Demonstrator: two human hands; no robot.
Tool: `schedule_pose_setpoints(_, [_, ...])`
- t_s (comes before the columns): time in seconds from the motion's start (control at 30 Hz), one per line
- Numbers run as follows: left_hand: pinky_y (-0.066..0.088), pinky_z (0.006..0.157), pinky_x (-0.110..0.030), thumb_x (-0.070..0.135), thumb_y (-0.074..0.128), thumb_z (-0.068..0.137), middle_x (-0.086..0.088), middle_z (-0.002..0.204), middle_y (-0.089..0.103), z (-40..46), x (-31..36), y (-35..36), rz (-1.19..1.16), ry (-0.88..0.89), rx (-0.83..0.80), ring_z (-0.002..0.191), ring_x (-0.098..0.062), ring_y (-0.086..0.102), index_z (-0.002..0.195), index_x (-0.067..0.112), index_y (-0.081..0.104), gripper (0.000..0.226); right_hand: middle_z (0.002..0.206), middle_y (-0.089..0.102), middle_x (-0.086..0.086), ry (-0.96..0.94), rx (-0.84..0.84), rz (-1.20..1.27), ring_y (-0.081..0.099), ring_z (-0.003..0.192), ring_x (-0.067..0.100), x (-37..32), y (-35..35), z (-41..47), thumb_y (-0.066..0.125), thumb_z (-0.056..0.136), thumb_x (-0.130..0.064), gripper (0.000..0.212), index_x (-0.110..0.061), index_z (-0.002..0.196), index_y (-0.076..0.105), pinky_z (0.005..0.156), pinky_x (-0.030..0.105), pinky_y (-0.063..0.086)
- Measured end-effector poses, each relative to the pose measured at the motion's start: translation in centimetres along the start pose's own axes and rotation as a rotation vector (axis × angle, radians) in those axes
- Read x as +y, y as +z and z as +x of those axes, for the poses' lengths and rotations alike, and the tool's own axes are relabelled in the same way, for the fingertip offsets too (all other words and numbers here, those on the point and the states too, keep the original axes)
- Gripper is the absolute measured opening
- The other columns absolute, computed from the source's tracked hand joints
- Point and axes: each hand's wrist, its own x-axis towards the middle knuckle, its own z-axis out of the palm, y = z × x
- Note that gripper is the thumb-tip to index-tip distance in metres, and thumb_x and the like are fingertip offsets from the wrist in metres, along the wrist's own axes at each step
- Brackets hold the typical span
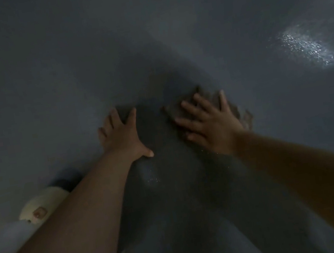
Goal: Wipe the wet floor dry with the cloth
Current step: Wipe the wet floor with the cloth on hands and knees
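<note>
Light: the scene was dim, so colours and edges were hard to read.
Floor: a dark grey-blue, finely textured floor (48, 84) filled the view; a glistening wet patch (309, 47) caught the light at the upper right, well apart from both hands, and a few small glints of water (154, 179) showed just below the left thumb.
Cloth: a crumpled dark grey-brown cloth (180, 107) lay flat on the floor at the middle of the view, beneath the right hand, its ragged edge showing beyond the fingertips and at the hand's right side.
Right hand: the right hand (209, 121) lay palm down on the cloth with its fingers straight and spread, pressing on it rather than gripping it.
Left hand: the left hand (122, 133) rested palm down on the bare floor just left of the cloth, fingers spread and straight, thumb stretched out to the side, holding nothing.
Arms: both forearms were bare and reached forward from the lower corners.
Lower left: a pale cream object (42, 204) showed partly behind the left forearm; what it was could not be told.
</note>
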Motion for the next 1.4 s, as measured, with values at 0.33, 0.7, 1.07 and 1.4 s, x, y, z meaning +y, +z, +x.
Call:
schedule_pose_setpoints(0.33, [0.009, 0.118, -0.043, 0.047, 0.084, 0.060, -0.012, 0.157, -0.014, 0.8, -0.1, 0.0, 0.000, 0.041, -0.014, 0.145, -0.031, -0.001, 0.150, 0.034, -0.001, 0.125, 0.160, -0.007, -0.005, 0.784, 0.026, 0.280, -0.014, 0.145, 0.028, 9.6, -4.1, 9.0, 0.016, 0.097, -0.056, 0.053, -0.045, 0.148, 0.006, 0.104, 0.073, -0.006])
schedule_pose_setpoints(0.7, [0.004, 0.117, -0.041, 0.040, 0.083, 0.066, -0.010, 0.156, -0.020, 0.9, 0.4, -0.7, -0.043, 0.024, -0.068, 0.145, -0.034, -0.008, 0.150, 0.033, -0.005, 0.121, 0.160, -0.008, -0.001, 0.678, 0.046, 0.304, -0.013, 0.145, 0.031, 6.8, -6.6, 16.7, 0.015, 0.098, -0.054, 0.054, -0.040, 0.150, 0.004, 0.108, 0.067, -0.007])
schedule_pose_setpoints(1.07, [0.033, 0.100, -0.025, 0.007, 0.052, 0.088, -0.009, 0.130, 0.057, 2.4, -5.7, -2.8, -0.602, -0.176, 0.423, 0.120, -0.027, 0.052, 0.128, 0.015, 0.058, 0.041, 0.160, 0.000, -0.001, 0.054, 0.040, 0.203, -0.004, 0.146, 0.030, -9.4, -5.5, 16.7, 0.021, 0.098, -0.053, 0.053, -0.041, 0.149, 0.011, 0.109, 0.063, -0.006])
schedule_pose_setpoints(1.4, [0.034, 0.107, -0.032, 0.001, 0.048, 0.085, -0.010, 0.135, 0.052, 1.7, -5.2, -2.4, -0.498, -0.125, 0.391, 0.125, -0.027, 0.046, 0.130, 0.010, 0.054, 0.047, 0.159, 0.010, 0.000, -0.188, -0.120, 0.248, -0.003, 0.146, 0.028, -19.6, -2.0, 5.4, 0.013, 0.096, -0.048, 0.053, -0.038, 0.147, 0.023, 0.104, 0.057, -0.025])
